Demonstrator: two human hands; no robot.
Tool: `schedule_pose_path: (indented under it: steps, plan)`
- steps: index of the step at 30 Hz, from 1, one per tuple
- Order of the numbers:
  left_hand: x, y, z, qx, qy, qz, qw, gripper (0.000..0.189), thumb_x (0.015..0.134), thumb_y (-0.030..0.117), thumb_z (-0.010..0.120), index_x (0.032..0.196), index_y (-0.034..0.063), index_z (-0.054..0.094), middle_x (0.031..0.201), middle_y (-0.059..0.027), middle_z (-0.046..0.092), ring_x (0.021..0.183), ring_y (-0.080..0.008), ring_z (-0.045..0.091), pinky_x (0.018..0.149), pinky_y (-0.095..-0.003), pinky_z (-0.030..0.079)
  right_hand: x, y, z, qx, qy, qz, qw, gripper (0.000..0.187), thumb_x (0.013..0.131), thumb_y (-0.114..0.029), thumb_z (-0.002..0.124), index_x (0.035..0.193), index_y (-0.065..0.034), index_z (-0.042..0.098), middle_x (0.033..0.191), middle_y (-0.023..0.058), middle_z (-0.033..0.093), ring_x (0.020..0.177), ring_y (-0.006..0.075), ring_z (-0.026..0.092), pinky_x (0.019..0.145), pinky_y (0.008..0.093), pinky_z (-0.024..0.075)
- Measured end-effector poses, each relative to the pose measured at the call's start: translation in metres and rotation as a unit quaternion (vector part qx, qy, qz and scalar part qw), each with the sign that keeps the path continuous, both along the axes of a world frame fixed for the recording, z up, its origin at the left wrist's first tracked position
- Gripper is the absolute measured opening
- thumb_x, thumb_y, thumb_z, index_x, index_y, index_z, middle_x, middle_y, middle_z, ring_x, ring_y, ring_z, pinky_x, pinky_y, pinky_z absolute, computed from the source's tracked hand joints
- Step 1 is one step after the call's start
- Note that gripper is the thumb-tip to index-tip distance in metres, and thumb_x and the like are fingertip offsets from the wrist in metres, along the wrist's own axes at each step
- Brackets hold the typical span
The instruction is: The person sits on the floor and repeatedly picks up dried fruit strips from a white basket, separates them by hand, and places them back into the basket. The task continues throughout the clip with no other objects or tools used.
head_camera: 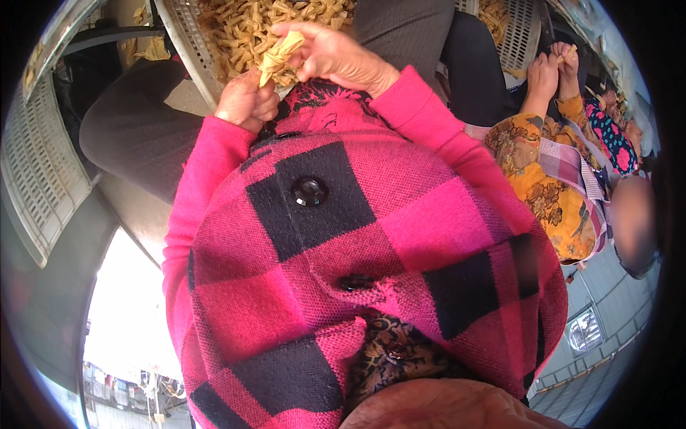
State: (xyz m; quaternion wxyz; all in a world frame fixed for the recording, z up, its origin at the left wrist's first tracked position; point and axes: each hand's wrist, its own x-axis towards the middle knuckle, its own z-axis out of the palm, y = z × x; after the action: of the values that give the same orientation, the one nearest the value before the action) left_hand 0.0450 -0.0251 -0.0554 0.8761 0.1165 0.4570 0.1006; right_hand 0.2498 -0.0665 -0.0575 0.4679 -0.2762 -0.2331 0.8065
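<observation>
At the top of the head view, a knotted yellow strip point(280, 58), pale and flexible, lies between my two hands. My left hand point(249, 100) is closed on the strip's lower end. Curved around its upper part is my right hand point(335, 60), with the fingertips close to the knot; whether they touch it I cannot tell. Behind both hands stands a white plastic crate point(185, 48), filled with many similar knotted yellow pieces point(230, 27).
Another perforated crate point(45, 166) stands at the far left. At the right, a co-worker in a floral orange top point(557, 198) holds a small yellow piece point(567, 54). A further crate point(517, 35) with yellow pieces is near that person. More people sit beyond.
</observation>
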Motion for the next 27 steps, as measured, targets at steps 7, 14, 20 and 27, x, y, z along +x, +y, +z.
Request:
schedule_pose_path:
  steps: [7, 14, 20, 27]
  plan:
    - [0.009, -0.003, 0.010, -0.059, -0.026, -0.055, 0.996, 0.009, 0.092, 0.013, 0.047, 0.093, 0.0073, 0.054, 0.053, 0.0027, 0.040, 0.036, -0.0079, 0.030, 0.035, -0.0242, 0.022, -0.025, 0.003, 0.010, 0.272, -0.303, -0.010, 0.913, 0.035, 0.076, -0.014, 0.077, 0.107, -0.0022, 0.064, 0.090, 0.0014, 0.065, 0.084, 0.0104, 0.060, 0.078, 0.0259, 0.0497]
    - [0.006, -0.009, 0.013, 0.100, 0.068, -0.041, 0.992, 0.024, 0.097, 0.022, 0.049, 0.111, 0.0044, 0.057, 0.053, 0.0058, 0.034, 0.037, -0.0054, 0.025, 0.036, -0.0219, 0.019, 0.005, -0.022, 0.013, 0.014, -0.246, -0.019, 0.969, 0.010, 0.083, -0.012, 0.068, 0.088, -0.0027, 0.065, 0.069, -0.0010, 0.059, 0.061, 0.0041, 0.050, 0.058, 0.0192, 0.0409]
    - [0.011, 0.002, 0.027, 0.182, 0.016, -0.092, 0.979, 0.021, 0.093, 0.027, 0.059, 0.088, 0.0074, 0.056, 0.056, 0.0053, 0.040, 0.044, -0.0048, 0.031, 0.042, -0.0205, 0.023, 0.011, -0.001, 0.022, 0.037, -0.208, -0.023, 0.977, 0.022, 0.084, -0.021, 0.069, 0.098, -0.0049, 0.064, 0.079, -0.0022, 0.060, 0.062, 0.0037, 0.049, 0.057, 0.0182, 0.0410]
    - [0.005, -0.002, 0.036, 0.281, 0.025, -0.106, 0.953, 0.018, 0.090, 0.024, 0.064, 0.081, 0.0094, 0.059, 0.058, 0.0072, 0.046, 0.048, -0.0032, 0.034, 0.045, -0.0202, 0.027, 0.007, -0.007, 0.029, 0.014, -0.186, -0.010, 0.982, 0.013, 0.081, -0.014, 0.068, 0.086, -0.0031, 0.063, 0.066, -0.0002, 0.057, 0.051, 0.0049, 0.047, 0.046, 0.0205, 0.0381]
